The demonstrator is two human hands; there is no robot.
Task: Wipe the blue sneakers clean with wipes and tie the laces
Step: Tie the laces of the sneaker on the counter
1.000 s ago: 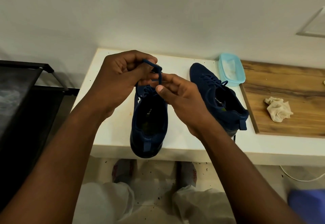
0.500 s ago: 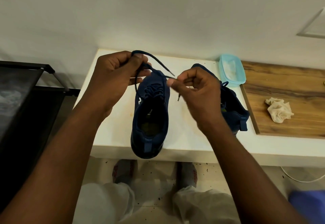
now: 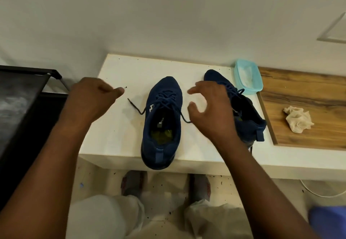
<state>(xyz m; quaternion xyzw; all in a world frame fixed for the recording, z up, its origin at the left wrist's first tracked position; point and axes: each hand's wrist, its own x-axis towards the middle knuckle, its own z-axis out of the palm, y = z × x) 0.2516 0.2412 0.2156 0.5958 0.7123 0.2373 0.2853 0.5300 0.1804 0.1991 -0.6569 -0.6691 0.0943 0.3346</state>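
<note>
One blue sneaker [image 3: 162, 118] stands toe-away on the white table [image 3: 119, 133], heel at the front edge. Its lace ends lie loose, one [image 3: 135, 107] to the left on the table, one to the right. A second blue sneaker [image 3: 245, 115] lies behind my right hand, partly hidden. My left hand [image 3: 93, 100] hovers left of the near sneaker, fingers loosely curled, holding nothing. My right hand [image 3: 209, 107] hovers between the sneakers with fingers spread and empty.
A light blue tub of wipes [image 3: 247, 78] stands at the back by the wall. A crumpled used wipe [image 3: 297, 119] lies on the wooden board [image 3: 309, 96] at right. A black rack [image 3: 22, 96] stands left of the table. My legs are below the table edge.
Both hands let go of the laces and moved apart to either side of the sneaker. The lace ends dropped onto the table.
</note>
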